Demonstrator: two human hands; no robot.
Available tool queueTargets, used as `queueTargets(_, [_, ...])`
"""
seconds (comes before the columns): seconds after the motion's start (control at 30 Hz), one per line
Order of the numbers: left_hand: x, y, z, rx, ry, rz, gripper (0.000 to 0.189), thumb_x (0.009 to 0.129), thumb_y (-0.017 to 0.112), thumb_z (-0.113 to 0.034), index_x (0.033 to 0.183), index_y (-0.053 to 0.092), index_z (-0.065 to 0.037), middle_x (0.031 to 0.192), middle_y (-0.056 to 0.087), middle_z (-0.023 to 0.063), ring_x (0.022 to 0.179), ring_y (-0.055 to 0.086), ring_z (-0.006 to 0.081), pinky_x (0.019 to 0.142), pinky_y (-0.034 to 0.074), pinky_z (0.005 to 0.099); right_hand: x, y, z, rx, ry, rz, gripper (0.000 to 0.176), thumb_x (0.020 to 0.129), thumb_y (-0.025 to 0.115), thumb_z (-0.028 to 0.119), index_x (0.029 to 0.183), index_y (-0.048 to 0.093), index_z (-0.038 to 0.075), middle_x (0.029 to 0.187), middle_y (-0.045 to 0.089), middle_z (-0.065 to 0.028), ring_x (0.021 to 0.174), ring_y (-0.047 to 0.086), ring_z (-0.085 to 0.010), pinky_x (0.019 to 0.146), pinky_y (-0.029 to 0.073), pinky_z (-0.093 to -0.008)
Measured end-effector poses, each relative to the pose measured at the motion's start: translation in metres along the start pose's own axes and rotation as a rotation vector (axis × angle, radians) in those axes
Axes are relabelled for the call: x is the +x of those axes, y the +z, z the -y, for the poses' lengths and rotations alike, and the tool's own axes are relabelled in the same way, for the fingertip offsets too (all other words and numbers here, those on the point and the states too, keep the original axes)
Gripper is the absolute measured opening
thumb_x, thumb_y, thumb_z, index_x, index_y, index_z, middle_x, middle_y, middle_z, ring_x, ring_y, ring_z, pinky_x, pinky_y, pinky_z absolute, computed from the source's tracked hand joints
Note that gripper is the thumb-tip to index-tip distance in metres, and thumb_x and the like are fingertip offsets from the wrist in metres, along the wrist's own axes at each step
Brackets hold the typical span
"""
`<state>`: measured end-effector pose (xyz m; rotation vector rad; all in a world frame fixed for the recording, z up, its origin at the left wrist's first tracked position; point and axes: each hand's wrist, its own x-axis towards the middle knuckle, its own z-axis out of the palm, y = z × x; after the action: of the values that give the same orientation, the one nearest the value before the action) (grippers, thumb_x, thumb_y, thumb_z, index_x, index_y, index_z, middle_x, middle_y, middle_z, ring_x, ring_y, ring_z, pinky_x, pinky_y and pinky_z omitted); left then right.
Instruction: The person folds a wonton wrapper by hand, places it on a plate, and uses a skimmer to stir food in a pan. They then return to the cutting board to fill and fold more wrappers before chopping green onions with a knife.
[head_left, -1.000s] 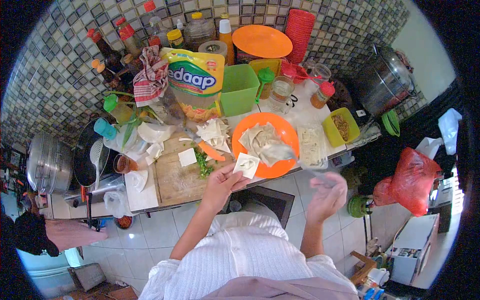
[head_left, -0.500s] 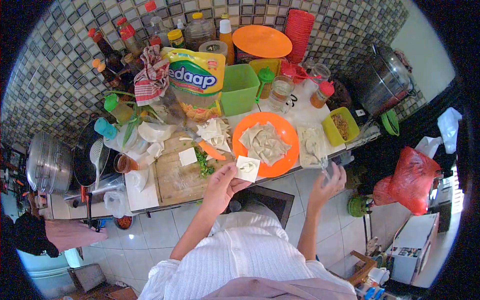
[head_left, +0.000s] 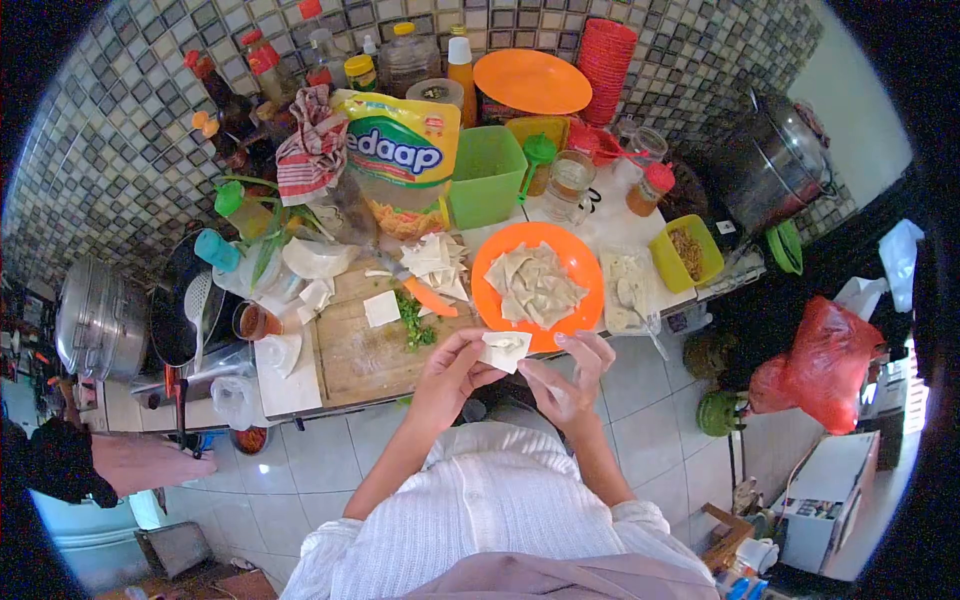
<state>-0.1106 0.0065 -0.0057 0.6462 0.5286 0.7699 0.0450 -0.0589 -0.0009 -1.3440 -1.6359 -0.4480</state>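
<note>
My left hand (head_left: pixel 450 378) has the wrapper (head_left: pixel 505 363) pinched by its near left side, with a small pale dab of filling (head_left: pixel 508 341) sitting on it. My right hand (head_left: pixel 572 388) is right up at the other side, thumb by the corner and fingers parted; can't tell if it's actually touching.

For folding these I'd keep the hold light, leave the filling in the middle and the edges clean, then press from the dab outward so air doesn't get trapped. Squeeze too hard and I reckon the thin dough tears or the filling creeps into the seam.

Containers, going from my grip: just beyond it is the orange plate (head_left: pixel 594 268), with a pile of folded parcels (head_left: pixel 537 285) on it. Right of that there's a clear tub (head_left: pixel 645 272) with pale stuff inside and a spoon (head_left: pixel 655 340) leaning out toward me. Further right, the yellow-green box (head_left: pixel 711 254) holds brownish bits (head_left: pixel 686 252), too small to identify. Past the plate are a green bin (head_left: pixel 487 185), insides hard to make out, and a glass mug (head_left: pixel 570 183) of clear liquid. Off to the left, beyond the board (head_left: pixel 350 365), a cup (head_left: pixel 256 322) has something reddish-brown in it.
</note>
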Motion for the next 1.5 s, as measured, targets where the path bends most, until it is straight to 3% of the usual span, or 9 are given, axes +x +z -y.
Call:
queueTargets(0.27, [-0.004, 0.011, -0.007, 0.096, 0.044, 0.038, 0.026, 0.090, 0.039, -0.013, 0.110, 0.045, 0.003, 0.107, 0.052, 0.0127, 0.095, 0.055, 0.0202, 0.087, 0.045, 0.0332, 0.014, 0.014, 0.005, 0.080, 0.065, -0.047, 0.020, 0.060, 0.070, 0.009, 0.078, 0.061, 0.014, 0.104, 0.044, -0.0061, 0.096, 0.041, -0.0270, 0.081, 0.034, -0.0371])
queueTargets(0.37, [-0.005, 0.012, -0.005, 0.167, 0.116, 0.046, 0.026, 0.087, 0.045, -0.007, 0.111, 0.044, 0.003, 0.108, 0.052, 0.0119, 0.096, 0.054, 0.0178, 0.087, 0.045, 0.0313, 0.018, 0.016, 0.007, 0.104, 0.081, -0.060, 0.022, 0.061, 0.070, 0.007, 0.079, 0.061, 0.014, 0.103, 0.043, -0.0068, 0.096, 0.041, -0.0272, 0.082, 0.035, -0.0374])
queueTargets(0.43, [-0.005, 0.010, -0.004, 0.370, 0.279, 0.124, 0.028, 0.083, 0.051, -0.001, 0.110, 0.046, 0.004, 0.107, 0.053, 0.0110, 0.096, 0.053, 0.0158, 0.084, 0.045, 0.0291, 0.021, 0.018, 0.009, 0.117, 0.102, -0.059, 0.022, 0.062, 0.069, 0.007, 0.081, 0.061, 0.013, 0.104, 0.042, -0.0082, 0.097, 0.041, -0.0275, 0.082, 0.035, -0.0378])
queueTargets(0.67, [-0.003, 0.013, -0.005, 0.404, 0.223, -0.007, 0.027, 0.080, 0.054, 0.001, 0.106, 0.048, 0.006, 0.102, 0.056, 0.0110, 0.091, 0.055, 0.0149, 0.080, 0.047, 0.0269, 0.018, 0.026, 0.008, 0.197, 0.189, -0.053, 0.023, 0.063, 0.069, 0.009, 0.084, 0.060, 0.012, 0.106, 0.041, -0.0115, 0.098, 0.041, -0.0293, 0.082, 0.035, -0.0384])
queueTargets(0.73, [-0.002, 0.011, -0.005, 0.356, 0.219, -0.029, 0.025, 0.082, 0.053, 0.000, 0.105, 0.047, 0.007, 0.101, 0.056, 0.0130, 0.091, 0.056, 0.0161, 0.081, 0.047, 0.0273, 0.019, 0.024, 0.008, 0.307, 0.421, 0.027, 0.020, 0.066, 0.069, 0.012, 0.083, 0.061, 0.006, 0.108, 0.036, -0.0105, 0.103, 0.038, -0.0244, 0.086, 0.034, -0.0362])
queueTargets(0.93, [0.000, 0.011, -0.008, 0.188, 0.150, -0.015, 0.024, 0.084, 0.049, -0.002, 0.105, 0.046, 0.008, 0.102, 0.055, 0.0152, 0.093, 0.057, 0.0192, 0.085, 0.046, 0.0295, 0.008, 0.031, -0.008, 0.561, 0.585, 0.139, 0.026, 0.062, 0.072, 0.015, 0.083, 0.060, 0.007, 0.104, 0.043, -0.0128, 0.105, 0.041, -0.0267, 0.088, 0.034, -0.0359])
queueTargets(1.37, [0.002, 0.008, -0.006, 0.222, 0.046, -0.014, 0.028, 0.086, 0.048, -0.006, 0.109, 0.044, 0.008, 0.106, 0.054, 0.0150, 0.096, 0.055, 0.0196, 0.086, 0.045, 0.0292, 0.001, 0.035, -0.006, 0.656, 0.749, 0.139, 0.011, 0.068, 0.064, 0.002, 0.077, 0.058, 0.002, 0.106, 0.040, -0.0076, 0.102, 0.040, -0.0193, 0.089, 0.032, -0.0296])
queueTargets(1.5, [0.004, 0.007, -0.003, 0.287, 0.083, -0.030, 0.026, 0.085, 0.050, -0.010, 0.105, 0.048, 0.007, 0.100, 0.057, 0.0132, 0.091, 0.057, 0.0173, 0.082, 0.047, 0.0270, -0.003, 0.038, -0.006, 0.697, 0.781, 0.175, 0.010, 0.068, 0.064, 0.001, 0.077, 0.058, 0.001, 0.107, 0.039, -0.0074, 0.100, 0.041, -0.0180, 0.089, 0.032, -0.0293])
